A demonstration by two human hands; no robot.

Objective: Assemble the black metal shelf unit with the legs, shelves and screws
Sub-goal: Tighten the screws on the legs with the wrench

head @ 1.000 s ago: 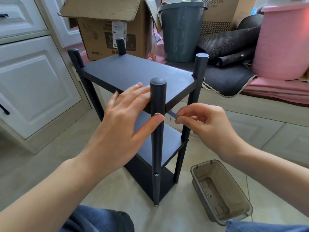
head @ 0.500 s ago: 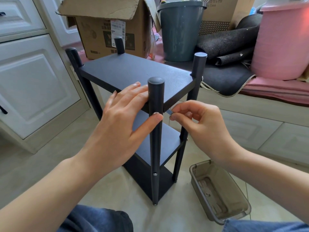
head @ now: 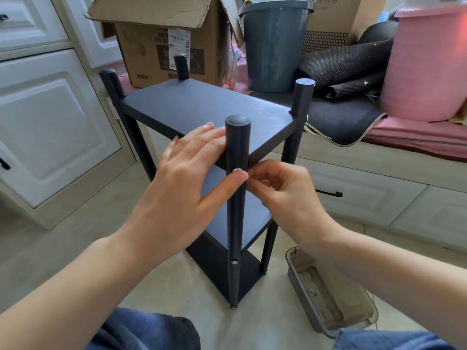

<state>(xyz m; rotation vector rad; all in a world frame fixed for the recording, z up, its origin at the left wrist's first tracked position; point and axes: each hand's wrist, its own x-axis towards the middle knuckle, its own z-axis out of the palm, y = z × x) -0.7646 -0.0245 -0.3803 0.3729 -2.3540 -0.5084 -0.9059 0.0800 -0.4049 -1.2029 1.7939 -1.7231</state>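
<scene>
Two bare hands work at the nearest leg (head: 236, 210) of a black shelf unit (head: 202, 109) standing upright on a pale tiled floor (head: 63, 243), approx. centre of view. Left hand (head: 184, 188) lies flat w/ straight fingers on the front edge of the top shelf, thumb tip pressed on the leg just under a small silver screw (head: 237, 170). Right hand (head: 285, 195) is curled, fingertips pinched together right beside that screw; what it pinches is too small to tell. Unit has three shelves and four round-capped legs; a second screw head (head: 234, 262) shows lower on the near leg. On the floor to the right, near the unit's base, sits a clear grey plastic tray (head: 353, 317) w/ a small metal part inside. Behind: open cardboard box (head: 171, 46), dark grey bucket (head: 273, 44), pink tub (head: 429, 64), white cabinet doors (head: 50, 122) at left. Blue jeans knees show at the bottom edge.
</scene>
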